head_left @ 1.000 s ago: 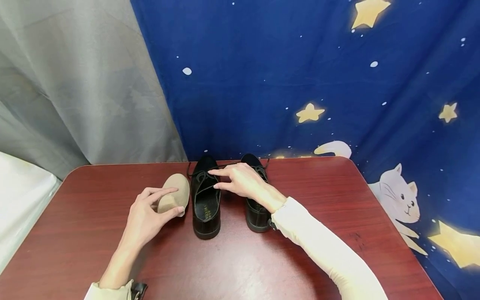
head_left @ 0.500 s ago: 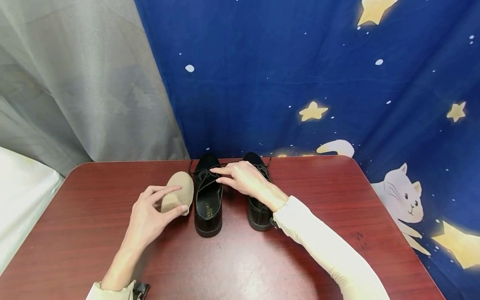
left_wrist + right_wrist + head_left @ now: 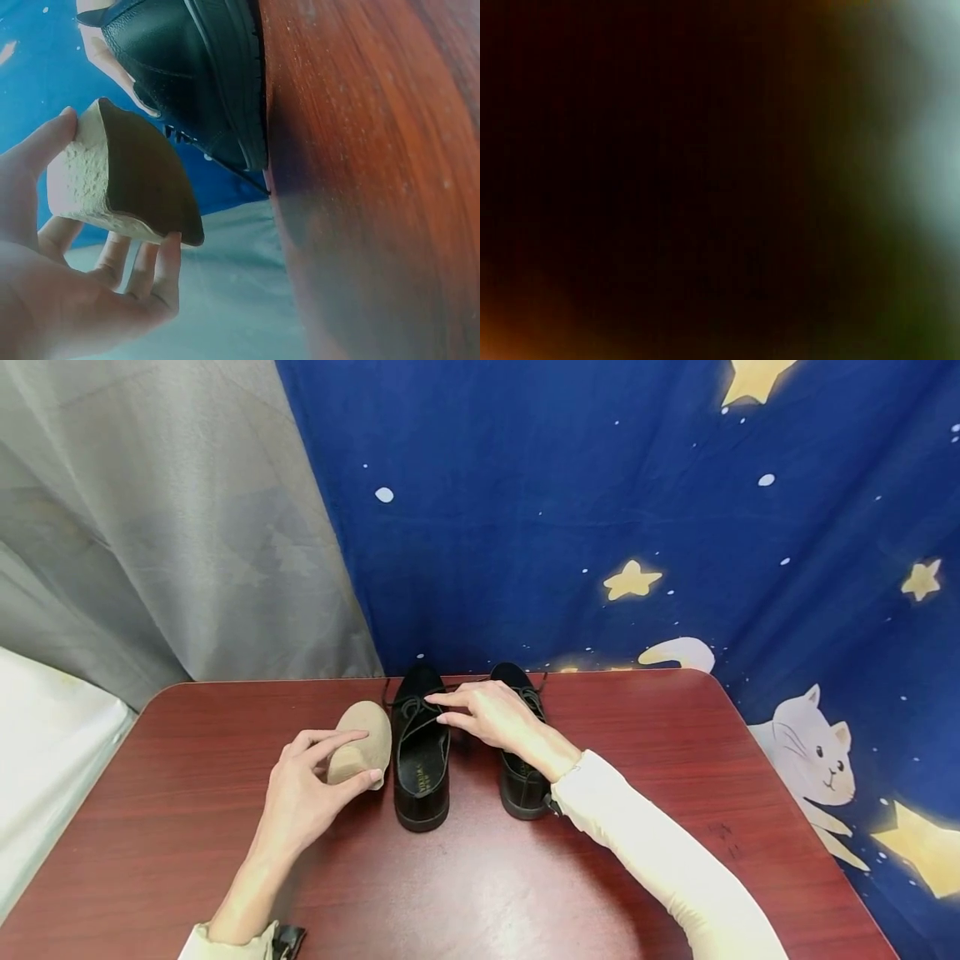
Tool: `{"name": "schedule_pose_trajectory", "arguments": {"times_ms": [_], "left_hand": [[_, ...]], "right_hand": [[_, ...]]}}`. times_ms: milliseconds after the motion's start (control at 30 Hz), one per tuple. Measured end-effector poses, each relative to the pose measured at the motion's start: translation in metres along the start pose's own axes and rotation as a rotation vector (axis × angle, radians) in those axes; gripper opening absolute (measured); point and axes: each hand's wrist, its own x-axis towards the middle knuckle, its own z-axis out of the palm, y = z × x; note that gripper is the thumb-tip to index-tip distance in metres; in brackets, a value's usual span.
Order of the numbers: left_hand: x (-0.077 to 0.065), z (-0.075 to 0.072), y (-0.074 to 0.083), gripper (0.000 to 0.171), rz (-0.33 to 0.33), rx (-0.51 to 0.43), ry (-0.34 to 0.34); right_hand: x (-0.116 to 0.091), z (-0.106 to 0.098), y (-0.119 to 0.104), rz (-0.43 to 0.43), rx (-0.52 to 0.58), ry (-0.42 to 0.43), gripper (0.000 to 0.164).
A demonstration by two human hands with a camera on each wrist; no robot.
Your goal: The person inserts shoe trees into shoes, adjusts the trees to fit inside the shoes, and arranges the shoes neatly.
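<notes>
In the head view two black lace-up shoes stand on the table, toes away from me: the left shoe [image 3: 422, 810] and the right shoe [image 3: 522, 802]. My left hand [image 3: 303, 793] holds a beige toe-shaped shoe insert [image 3: 369, 725] just left of the left shoe, thumb on one side and fingers on the other. The left wrist view shows the insert [image 3: 146, 172] raised off the table, its hollow side dark. Reaching over the right shoe, my right hand [image 3: 487, 714] pinches the left shoe's upper beside the laces with thumb and index finger. The right wrist view is dark and blurred.
The reddish-brown table [image 3: 480, 893] has rounded far corners, and both shoe toes reach close to its back edge. Behind it hang a grey curtain [image 3: 195, 527] and a blue star-patterned curtain [image 3: 525, 527]. My right forearm [image 3: 660, 868] crosses the table's right side.
The head view has shifted slightly, so everything appears a little further right. Both hands keep the same hold on the insert and the shoe.
</notes>
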Motion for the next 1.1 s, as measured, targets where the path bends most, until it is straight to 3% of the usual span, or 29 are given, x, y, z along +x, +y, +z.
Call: {"name": "schedule_pose_trajectory", "arguments": {"times_ms": [1100], "left_hand": [[-0.021,0.001,0.034,0.049,0.004,0.016,0.033]], "right_hand": [[-0.002,0.003,0.002,0.015,0.011,0.04,0.037]]}}
